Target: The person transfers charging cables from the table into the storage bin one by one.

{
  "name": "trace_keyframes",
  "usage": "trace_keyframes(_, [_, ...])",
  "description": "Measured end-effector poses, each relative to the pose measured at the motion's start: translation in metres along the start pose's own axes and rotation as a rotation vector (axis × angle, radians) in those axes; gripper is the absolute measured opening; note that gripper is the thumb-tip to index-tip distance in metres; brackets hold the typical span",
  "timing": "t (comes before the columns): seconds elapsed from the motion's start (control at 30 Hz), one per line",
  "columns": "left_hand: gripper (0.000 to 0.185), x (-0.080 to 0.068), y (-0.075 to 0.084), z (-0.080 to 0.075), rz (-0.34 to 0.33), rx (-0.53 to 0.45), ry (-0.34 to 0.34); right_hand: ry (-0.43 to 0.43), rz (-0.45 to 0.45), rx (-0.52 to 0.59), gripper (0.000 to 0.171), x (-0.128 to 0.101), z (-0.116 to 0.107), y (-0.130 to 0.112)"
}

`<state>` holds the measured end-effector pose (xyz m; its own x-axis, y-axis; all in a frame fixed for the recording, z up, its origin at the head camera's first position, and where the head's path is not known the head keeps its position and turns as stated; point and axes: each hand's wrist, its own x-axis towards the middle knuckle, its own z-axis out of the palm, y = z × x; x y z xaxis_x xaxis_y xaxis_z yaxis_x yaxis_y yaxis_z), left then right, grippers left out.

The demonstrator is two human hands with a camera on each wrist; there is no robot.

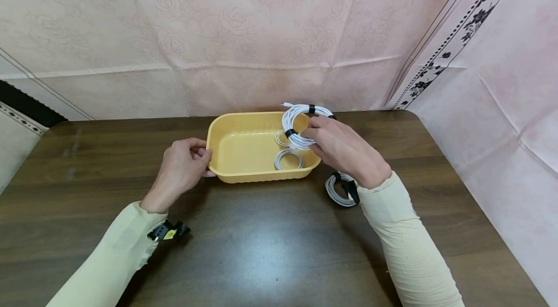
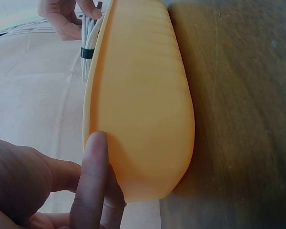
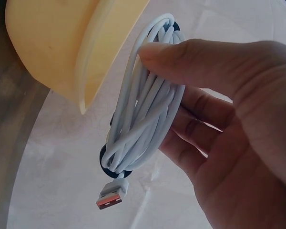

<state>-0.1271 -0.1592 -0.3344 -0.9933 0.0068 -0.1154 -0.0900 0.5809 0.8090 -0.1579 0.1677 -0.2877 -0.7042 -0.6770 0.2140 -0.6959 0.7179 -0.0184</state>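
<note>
A yellow plastic tub (image 1: 244, 125) stands on the dark wooden table. My left hand (image 1: 185, 164) grips its left rim, with a finger (image 2: 90, 186) pressed against the tub's outer wall (image 2: 143, 95). My right hand (image 1: 337, 145) holds a coiled white cable (image 1: 301, 123) bound with black ties, above the tub's right end. In the right wrist view the thumb and fingers (image 3: 200, 62) pinch the coil (image 3: 148, 105), and its USB plug (image 3: 109, 198) hangs at the bottom. Two small white cable coils (image 1: 287, 158) lie inside the tub.
Another white coil with a black tie (image 1: 341, 189) lies on the table (image 1: 261, 249) just right of the tub, beside my right wrist. Pink patterned cloth (image 1: 261, 31) hangs behind and to the right of the table.
</note>
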Motion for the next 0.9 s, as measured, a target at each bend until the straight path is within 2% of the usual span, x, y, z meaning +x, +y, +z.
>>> trace_keyframes(0.9, [0.035,-0.0002,-0.0004,0.0002,-0.008,0.001,0.001,-0.006,-0.025,-0.003,0.019,0.0085,0.0009,-0.0066])
